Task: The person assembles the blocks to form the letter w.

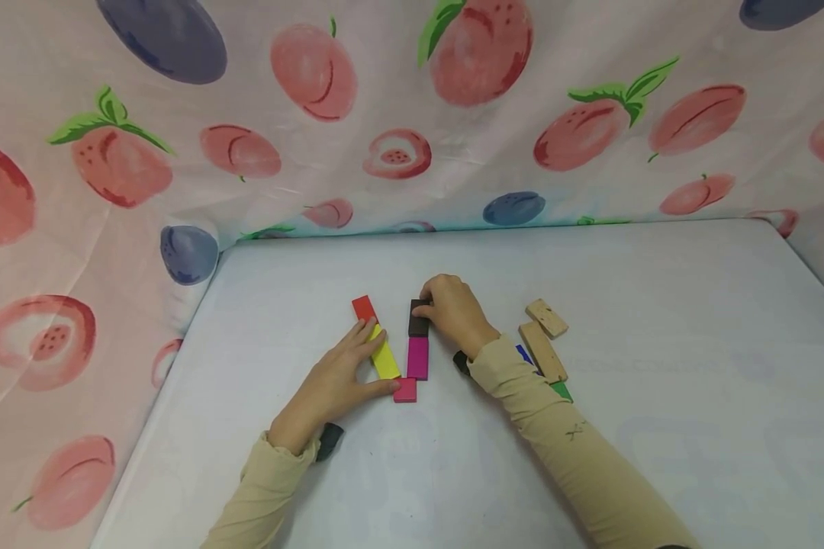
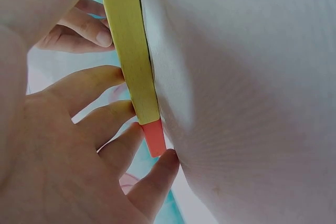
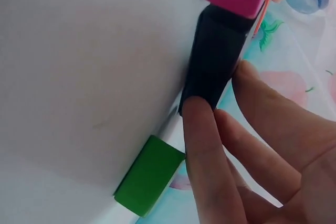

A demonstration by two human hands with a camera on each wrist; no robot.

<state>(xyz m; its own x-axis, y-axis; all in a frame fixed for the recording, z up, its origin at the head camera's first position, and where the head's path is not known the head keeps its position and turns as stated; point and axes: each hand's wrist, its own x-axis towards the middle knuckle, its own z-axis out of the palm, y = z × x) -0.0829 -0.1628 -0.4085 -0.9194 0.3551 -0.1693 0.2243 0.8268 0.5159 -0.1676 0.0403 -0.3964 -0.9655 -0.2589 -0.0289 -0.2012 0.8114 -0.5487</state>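
Observation:
My right hand point(image 1: 458, 311) pinches a black block point(image 1: 418, 325) at its far end, with thumb and fingertips about it in the right wrist view. Against the near end of the black block lies a magenta block point(image 1: 417, 359). The left hand point(image 1: 333, 381) is spread along a slanting line of a red block point(image 1: 365, 308) and a yellow block point(image 1: 386, 361). Its fingertips touch the side of the yellow block point(image 2: 130, 51) and reach the red one, while the thumb rests at a small pink block point(image 1: 405, 390) where the two lines meet.
Right of the right forearm lie two plain wooden blocks point(image 1: 544, 352), a blue block point(image 1: 527, 358) and a green block point(image 1: 561, 391), the last two partly hidden by the sleeve. A fruit-print cloth point(image 1: 398, 91) rises behind the white table point(image 1: 302, 267).

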